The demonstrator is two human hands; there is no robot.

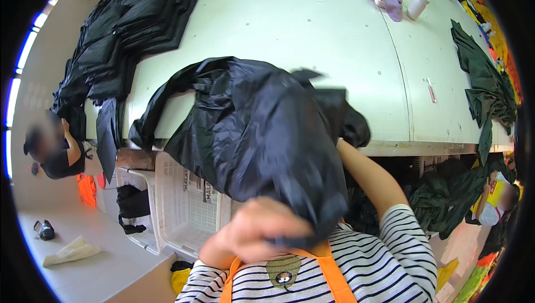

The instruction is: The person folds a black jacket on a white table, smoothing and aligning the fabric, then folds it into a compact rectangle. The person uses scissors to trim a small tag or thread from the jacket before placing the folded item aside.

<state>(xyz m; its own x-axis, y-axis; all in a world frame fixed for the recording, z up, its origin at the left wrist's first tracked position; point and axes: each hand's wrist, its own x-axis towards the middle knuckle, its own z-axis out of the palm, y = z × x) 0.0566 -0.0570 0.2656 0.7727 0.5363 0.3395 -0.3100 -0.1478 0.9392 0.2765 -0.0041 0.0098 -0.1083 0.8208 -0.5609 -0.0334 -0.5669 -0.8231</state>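
Big pale table [267, 13], shiny black coat [245, 119] over its near edge, black clothes [147, 16] piled at left, white basket [173, 208], right hand hidden by the coat, cannot tell its grip, blurry left hand [264, 226] pinching the coat's near edge

Your left hand [261, 226] blurred, close in front of you, fingers [287, 226] curled. Your right forearm [374, 179] angled forward and inward; right hand hidden past wrist [343, 148].

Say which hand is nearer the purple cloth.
Right: the right hand, hidden by the black garment, is short of the purple cloth; the left hand is farther, near the shirt.
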